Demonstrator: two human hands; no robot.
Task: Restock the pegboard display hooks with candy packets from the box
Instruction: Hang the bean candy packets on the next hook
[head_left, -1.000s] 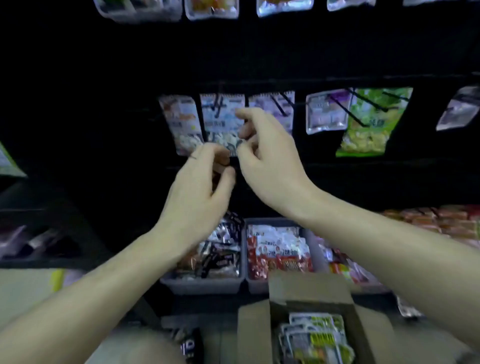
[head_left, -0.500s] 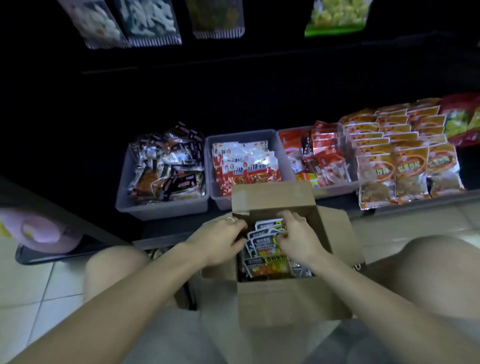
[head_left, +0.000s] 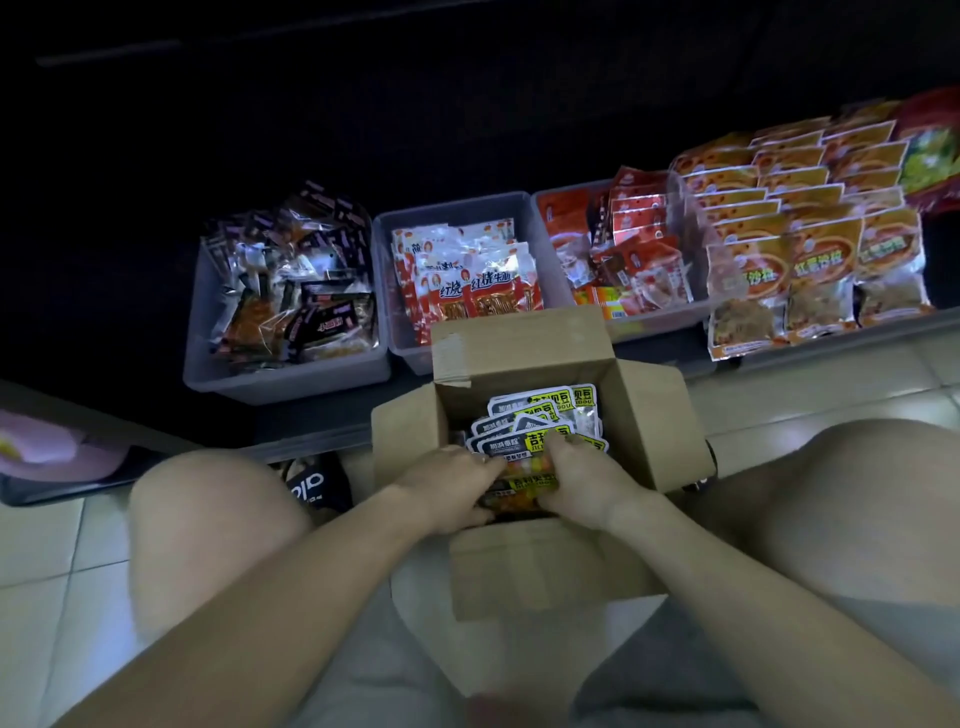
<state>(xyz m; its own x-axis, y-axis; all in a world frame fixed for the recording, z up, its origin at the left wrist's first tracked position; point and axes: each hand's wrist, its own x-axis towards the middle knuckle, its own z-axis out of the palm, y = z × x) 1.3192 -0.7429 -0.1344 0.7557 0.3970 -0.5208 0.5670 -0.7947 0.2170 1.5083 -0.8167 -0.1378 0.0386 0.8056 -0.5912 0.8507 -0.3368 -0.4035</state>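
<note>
Mid-restock: left hand (head_left: 457, 486) and right hand (head_left: 582, 480) both gripping candy packets (head_left: 540, 423) inside open box (head_left: 649, 410), frame centre. Pegboard out of frame; plenty left to hang.

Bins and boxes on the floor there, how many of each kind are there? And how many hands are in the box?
Grey plastic bins: 3 (first, second, third)
Cardboard box: 1
Hands in the box: 2 (left hand, right hand)
Total: 6
</note>
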